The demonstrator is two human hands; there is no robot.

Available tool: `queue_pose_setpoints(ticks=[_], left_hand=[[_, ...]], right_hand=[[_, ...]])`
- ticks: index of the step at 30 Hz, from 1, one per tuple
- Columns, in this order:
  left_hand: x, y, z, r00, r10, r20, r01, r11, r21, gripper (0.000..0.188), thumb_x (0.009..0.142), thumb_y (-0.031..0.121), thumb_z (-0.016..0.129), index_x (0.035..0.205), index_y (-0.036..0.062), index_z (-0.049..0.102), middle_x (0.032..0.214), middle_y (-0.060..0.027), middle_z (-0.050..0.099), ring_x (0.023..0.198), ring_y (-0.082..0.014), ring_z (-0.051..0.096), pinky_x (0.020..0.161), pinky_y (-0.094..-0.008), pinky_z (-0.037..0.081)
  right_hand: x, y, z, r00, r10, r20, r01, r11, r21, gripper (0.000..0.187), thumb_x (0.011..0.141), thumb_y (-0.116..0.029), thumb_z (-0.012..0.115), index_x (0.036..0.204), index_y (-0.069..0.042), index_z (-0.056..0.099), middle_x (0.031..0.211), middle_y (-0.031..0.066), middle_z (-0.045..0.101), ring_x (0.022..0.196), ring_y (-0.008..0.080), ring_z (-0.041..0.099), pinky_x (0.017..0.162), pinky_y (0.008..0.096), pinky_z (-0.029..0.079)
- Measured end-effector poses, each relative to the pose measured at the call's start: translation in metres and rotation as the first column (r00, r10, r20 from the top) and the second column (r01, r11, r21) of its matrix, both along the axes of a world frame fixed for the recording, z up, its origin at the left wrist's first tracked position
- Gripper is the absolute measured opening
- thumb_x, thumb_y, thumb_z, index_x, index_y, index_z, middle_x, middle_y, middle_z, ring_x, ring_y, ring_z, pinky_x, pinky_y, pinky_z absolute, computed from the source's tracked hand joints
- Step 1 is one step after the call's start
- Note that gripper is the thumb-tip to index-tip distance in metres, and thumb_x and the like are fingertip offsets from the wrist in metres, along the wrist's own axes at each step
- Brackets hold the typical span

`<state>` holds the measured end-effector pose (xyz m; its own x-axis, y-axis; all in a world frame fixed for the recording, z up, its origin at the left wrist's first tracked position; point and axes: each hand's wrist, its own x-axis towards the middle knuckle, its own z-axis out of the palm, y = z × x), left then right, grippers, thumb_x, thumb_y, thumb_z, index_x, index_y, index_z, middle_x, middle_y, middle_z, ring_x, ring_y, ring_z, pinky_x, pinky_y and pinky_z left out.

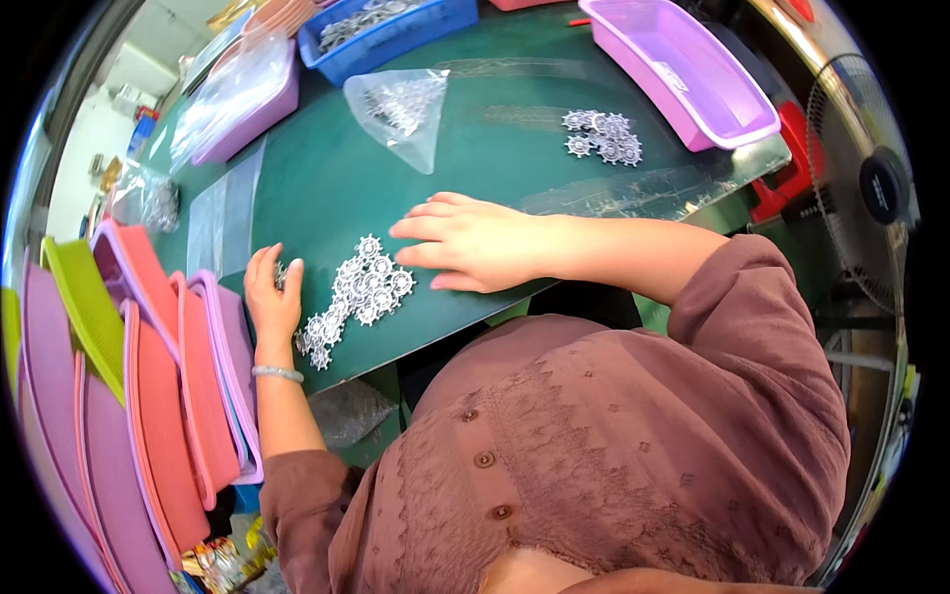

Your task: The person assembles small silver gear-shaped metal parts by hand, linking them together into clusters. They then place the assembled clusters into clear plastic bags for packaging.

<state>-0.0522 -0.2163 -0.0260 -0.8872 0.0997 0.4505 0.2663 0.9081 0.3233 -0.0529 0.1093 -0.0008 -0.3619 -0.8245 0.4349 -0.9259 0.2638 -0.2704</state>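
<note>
A loose pile of small silver metal pieces shaped like ship's wheels (368, 282) lies on the green tabletop near its front edge. At the pile's left side my left hand (272, 302), with a pale bangle at the wrist, is curled with a bit of silver metal showing between thumb and fingers. How many pieces it holds is hidden. My right hand (480, 243) rests palm down just right of the pile, fingers stretched and apart, holding nothing visible. Farther right sits a smaller cluster of the same wheel pieces (606, 137).
Beyond the pile lies a clear plastic bag of silver pieces (401, 107). A blue bin (396, 38) of metal parts and an open purple tray (683, 69) stand at the back. Stacked colored bins (158, 426) crowd the left; a fan (861, 188) stands right.
</note>
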Motion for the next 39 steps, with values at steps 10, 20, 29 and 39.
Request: queue_pose_setpoints(ticks=[10, 20, 29, 39], left_hand=[[-0.054, 0.134, 0.069, 0.937, -0.3, -0.178, 0.269, 0.946, -0.179, 0.087, 0.061, 0.008, 0.071, 0.135, 0.0128, 0.026, 0.137, -0.0177, 0.024, 0.128, -0.0331, 0.023, 0.101, -0.04, 0.027], [-0.161, 0.15, 0.063, 0.959, -0.279, -0.038, 0.274, 0.956, -0.104, 0.02, 0.072, 0.019, 0.064, 0.089, 0.0078, 0.063, 0.094, -0.0128, 0.06, 0.084, -0.0259, 0.059, 0.073, -0.0329, 0.046], [-0.178, 0.143, 0.114, 0.965, -0.095, 0.246, -0.065, 0.819, 0.57, 0.019, 0.082, 0.023, 0.059, 0.077, 0.0048, 0.061, 0.069, 0.0024, 0.055, 0.059, -0.0067, 0.049, 0.051, -0.021, 0.037], [-0.151, 0.127, 0.118, 0.907, -0.349, 0.237, 0.013, 0.586, 0.81, 0.018, 0.084, 0.022, 0.055, 0.088, 0.0057, 0.061, 0.08, -0.0014, 0.061, 0.07, -0.0105, 0.055, 0.058, -0.0231, 0.044]], right_hand=[[-0.004, 0.152, -0.01, 0.561, -0.823, -0.091, 0.827, 0.561, 0.028, 0.073, 0.065, -0.039, 0.07, 0.127, -0.016, 0.039, 0.134, 0.0187, 0.028, 0.124, 0.0376, 0.023, 0.098, 0.051, 0.021], [-0.041, 0.149, -0.034, 0.564, -0.825, 0.02, 0.818, 0.562, 0.126, 0.058, 0.069, -0.048, 0.064, 0.115, -0.015, 0.05, 0.124, 0.0157, 0.039, 0.119, 0.0347, 0.031, 0.096, 0.0514, 0.024], [-0.049, 0.147, -0.032, 0.687, -0.726, -0.045, 0.726, 0.688, -0.011, 0.028, 0.072, -0.029, 0.063, 0.092, -0.01, 0.057, 0.091, 0.0053, 0.051, 0.094, 0.0228, 0.048, 0.075, 0.0366, 0.042], [-0.046, 0.146, -0.031, 0.697, -0.717, 0.003, 0.717, 0.697, -0.01, 0.028, 0.072, -0.029, 0.064, 0.094, -0.011, 0.059, 0.096, 0.0048, 0.053, 0.096, 0.0254, 0.048, 0.083, 0.0409, 0.038]])
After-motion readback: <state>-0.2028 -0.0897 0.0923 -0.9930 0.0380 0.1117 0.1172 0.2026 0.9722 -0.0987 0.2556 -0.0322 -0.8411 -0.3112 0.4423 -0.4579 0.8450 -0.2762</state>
